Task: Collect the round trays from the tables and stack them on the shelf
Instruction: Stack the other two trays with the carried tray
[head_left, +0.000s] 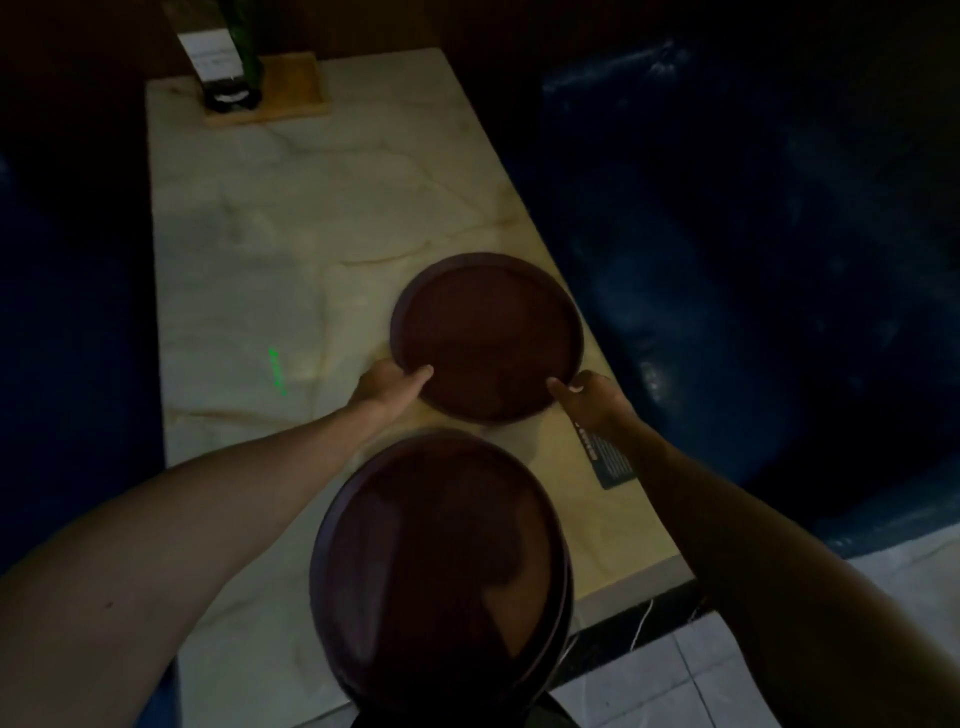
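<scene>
On table (270, 249): tray (485, 332), stiff, light, likely slick.
Grip: left hand (389, 387) and right hand (592, 397) pinch near rim.

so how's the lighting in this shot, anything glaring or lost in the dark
Head view: dim overall; only the marble table catches light. The far tray and near tray stack read as dark brown discs. The blue seating sinks into shadow; a green light mark glows on the table.

Dim scene. Left hand (390, 383) and right hand (592, 397) gripping near rim of dark brown round tray (488, 332) on pale marbled surface (291, 249); stack of similar brown trays (441, 566) nearer, below.
</scene>
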